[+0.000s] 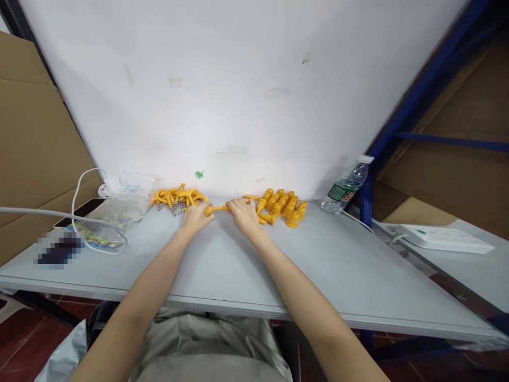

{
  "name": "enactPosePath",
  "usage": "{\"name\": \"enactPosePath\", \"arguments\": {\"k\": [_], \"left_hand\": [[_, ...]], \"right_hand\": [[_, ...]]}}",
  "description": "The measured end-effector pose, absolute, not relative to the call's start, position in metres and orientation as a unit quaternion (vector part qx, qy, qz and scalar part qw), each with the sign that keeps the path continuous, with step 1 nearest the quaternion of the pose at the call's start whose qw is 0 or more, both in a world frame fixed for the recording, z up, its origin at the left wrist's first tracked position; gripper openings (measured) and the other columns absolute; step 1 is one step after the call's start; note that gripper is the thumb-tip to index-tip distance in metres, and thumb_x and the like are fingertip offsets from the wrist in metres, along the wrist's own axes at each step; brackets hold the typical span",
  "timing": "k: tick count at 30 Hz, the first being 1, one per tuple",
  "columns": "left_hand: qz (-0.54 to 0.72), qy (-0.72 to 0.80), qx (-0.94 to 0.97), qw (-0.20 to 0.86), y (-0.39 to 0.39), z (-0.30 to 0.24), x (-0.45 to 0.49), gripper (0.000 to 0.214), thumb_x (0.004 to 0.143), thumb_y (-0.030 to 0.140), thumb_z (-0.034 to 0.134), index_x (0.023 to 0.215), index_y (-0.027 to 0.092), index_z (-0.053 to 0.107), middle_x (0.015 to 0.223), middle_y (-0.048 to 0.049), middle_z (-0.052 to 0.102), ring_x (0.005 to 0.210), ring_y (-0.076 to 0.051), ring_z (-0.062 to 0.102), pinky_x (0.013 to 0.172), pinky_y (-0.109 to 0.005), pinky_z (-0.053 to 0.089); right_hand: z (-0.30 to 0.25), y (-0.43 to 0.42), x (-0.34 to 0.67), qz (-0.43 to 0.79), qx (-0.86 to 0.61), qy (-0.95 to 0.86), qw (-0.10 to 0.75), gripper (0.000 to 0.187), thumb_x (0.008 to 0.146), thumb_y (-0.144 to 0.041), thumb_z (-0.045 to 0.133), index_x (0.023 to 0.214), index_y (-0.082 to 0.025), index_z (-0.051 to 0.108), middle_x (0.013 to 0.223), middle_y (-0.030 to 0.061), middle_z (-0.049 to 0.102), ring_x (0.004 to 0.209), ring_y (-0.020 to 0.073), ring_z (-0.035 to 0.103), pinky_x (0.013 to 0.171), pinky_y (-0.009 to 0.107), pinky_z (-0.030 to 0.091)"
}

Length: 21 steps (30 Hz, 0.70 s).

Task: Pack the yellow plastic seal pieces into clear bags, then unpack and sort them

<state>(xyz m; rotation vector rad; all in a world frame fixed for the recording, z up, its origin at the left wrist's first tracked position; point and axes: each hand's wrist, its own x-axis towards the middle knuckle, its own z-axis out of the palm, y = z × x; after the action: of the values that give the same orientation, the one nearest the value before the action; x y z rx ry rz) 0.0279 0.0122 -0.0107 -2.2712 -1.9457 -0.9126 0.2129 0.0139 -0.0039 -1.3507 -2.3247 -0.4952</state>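
Observation:
My left hand [198,216] and my right hand [243,215] are both closed on an orange plastic piece [220,208], a thin ribbed rod stretched level between them. Its left end is a rounded knob at my left fingertips; my right fingers cover the other end. Left of my left hand lies a heap of bent orange plastic pieces [170,196] with metal ball chains [178,208] among them. Several orange cone-shaped pieces [293,219] with flared rims stand grouped to the right of my right hand, a few tipped over beside it.
A clear bottle [347,185] leans near the wall at right, and a white power strip [443,239] sits beyond it. Plastic bags [121,212], a white cable [73,204] and a blurred dark object [59,251] lie at left. A white panel [238,95] rises behind the table [238,265].

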Motion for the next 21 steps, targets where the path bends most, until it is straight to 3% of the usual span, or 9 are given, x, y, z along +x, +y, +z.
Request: {"name": "enactPosePath", "arguments": {"k": [3,7,11,16,21], "left_hand": [[-0.292,-0.631,-0.719,-0.017,0.012,-0.009,0.028,0.032,0.073,0.025,0.064,0.104,0.026,0.069,0.080,-0.0015,0.072,0.081,-0.022,0.067,0.073,-0.029,0.046],[-0.285,-0.636,-0.712,-0.087,0.013,-0.009,0.030,0.031,0.067,0.025,0.066,0.097,0.022,0.071,0.071,-0.0009,0.069,0.076,-0.022,0.065,0.068,-0.029,0.046],[-0.280,-0.627,-0.710,-0.154,0.017,-0.014,0.026,0.022,0.068,0.027,0.064,0.088,0.019,0.069,0.060,0.0006,0.065,0.068,-0.019,0.063,0.063,-0.027,0.045],[-0.353,-0.658,-0.658,-0.101,0.029,-0.022,0.011,0.018,0.070,0.022,0.060,0.087,0.021,0.065,0.061,0.0020,0.061,0.066,-0.018,0.062,0.064,-0.028,0.046],[-0.434,-0.640,-0.628,-0.090,0.036,-0.029,0.000,0.019,0.075,0.016,0.053,0.090,0.023,0.064,0.058,0.0037,0.053,0.059,-0.013,0.056,0.065,-0.026,0.047]], "right_hand": [[-0.004,0.013,0.211,-0.179,-0.481,-0.836,0.196,0.027,0.097,-0.013,0.039,0.112,-0.019,0.061,0.107,0.0105,0.067,0.103,0.0244,0.054,0.083,0.036,0.025],[-0.005,0.013,0.209,-0.191,-0.480,-0.837,0.180,0.026,0.095,-0.010,0.038,0.099,-0.019,0.062,0.102,0.0098,0.067,0.099,0.0244,0.053,0.084,0.037,0.026],[-0.003,0.016,0.222,-0.224,-0.506,-0.799,0.237,0.025,0.092,-0.008,0.038,0.097,-0.019,0.059,0.102,0.0113,0.065,0.096,0.0255,0.051,0.083,0.038,0.028],[0.010,0.028,0.263,-0.205,-0.636,-0.661,0.342,0.016,0.089,-0.022,0.045,0.097,-0.015,0.058,0.102,0.0162,0.062,0.097,0.0297,0.051,0.082,0.041,0.034],[0.015,0.037,0.314,-0.109,-0.759,-0.552,0.327,0.028,0.083,-0.025,0.049,0.106,-0.010,0.057,0.107,0.0212,0.060,0.097,0.0304,0.058,0.079,0.040,0.042]]}}
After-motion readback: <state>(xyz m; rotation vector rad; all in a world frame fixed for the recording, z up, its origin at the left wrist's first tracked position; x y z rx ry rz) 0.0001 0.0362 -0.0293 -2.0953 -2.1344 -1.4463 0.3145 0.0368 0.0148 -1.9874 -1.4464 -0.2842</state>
